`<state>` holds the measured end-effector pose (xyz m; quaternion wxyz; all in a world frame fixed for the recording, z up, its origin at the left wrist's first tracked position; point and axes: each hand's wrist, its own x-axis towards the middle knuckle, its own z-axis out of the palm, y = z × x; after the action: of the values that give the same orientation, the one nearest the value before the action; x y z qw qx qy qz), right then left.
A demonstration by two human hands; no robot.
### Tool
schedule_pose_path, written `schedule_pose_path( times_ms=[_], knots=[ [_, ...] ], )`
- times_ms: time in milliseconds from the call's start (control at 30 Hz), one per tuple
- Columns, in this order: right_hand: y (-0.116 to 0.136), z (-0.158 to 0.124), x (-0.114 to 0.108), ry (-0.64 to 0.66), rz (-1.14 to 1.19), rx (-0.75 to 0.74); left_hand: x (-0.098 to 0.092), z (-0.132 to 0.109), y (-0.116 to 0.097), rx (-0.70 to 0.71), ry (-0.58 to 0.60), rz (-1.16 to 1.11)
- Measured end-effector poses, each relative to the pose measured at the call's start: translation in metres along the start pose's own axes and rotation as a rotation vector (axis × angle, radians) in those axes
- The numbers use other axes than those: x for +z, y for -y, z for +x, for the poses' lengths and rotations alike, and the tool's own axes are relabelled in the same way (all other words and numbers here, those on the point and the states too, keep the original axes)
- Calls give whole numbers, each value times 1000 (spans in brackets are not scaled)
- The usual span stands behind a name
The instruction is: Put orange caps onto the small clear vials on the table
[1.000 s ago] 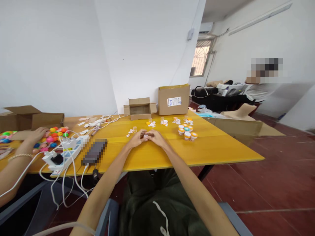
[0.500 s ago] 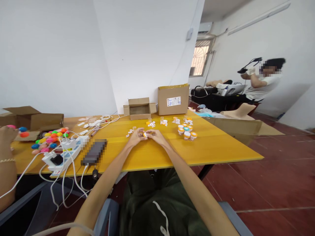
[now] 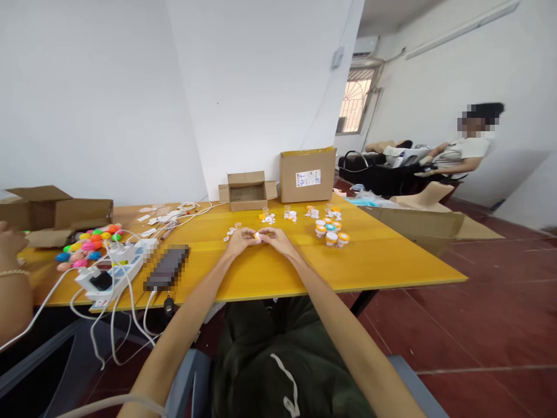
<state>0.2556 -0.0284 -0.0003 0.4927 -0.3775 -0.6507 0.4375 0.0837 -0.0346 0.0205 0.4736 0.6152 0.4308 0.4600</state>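
My left hand (image 3: 240,242) and my right hand (image 3: 277,241) meet over the table's near middle. Between their fingertips they pinch a small orange-and-white round piece (image 3: 257,236), partly covered by the fingers. Just beyond my left hand lie loose white pieces (image 3: 230,234) and a small clear cup (image 3: 238,225). Farther back, more small white and orange parts (image 3: 268,219) sit in separate little piles, some with clear cups. To the right of my right hand stands a cluster of small clear jars (image 3: 331,237) with orange, white and teal lids.
At the back are an open cardboard box (image 3: 246,196) and a taller closed one (image 3: 307,176). On the left lie a phone (image 3: 166,267), a power strip (image 3: 130,267) with trailing cables and colourful balls (image 3: 89,247). Another person's arm (image 3: 13,284) reaches in; someone sits far right.
My hands stay almost in place, still on the small piece, with fingers drawn closer around it. The neighbour's hand at left no longer shows coloured balls; the seated person has lowered their arms.
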Motion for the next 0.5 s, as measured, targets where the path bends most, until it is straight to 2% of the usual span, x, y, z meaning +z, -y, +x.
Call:
schedule_pose_path(
  times_ms=[233,500],
  knots=[
    [-6,2,0,11,-33,-28,-1,1,3,-12,43,3],
    [-3,0,0,12,66,26,-2,-1,1,8,37,35]
  ],
)
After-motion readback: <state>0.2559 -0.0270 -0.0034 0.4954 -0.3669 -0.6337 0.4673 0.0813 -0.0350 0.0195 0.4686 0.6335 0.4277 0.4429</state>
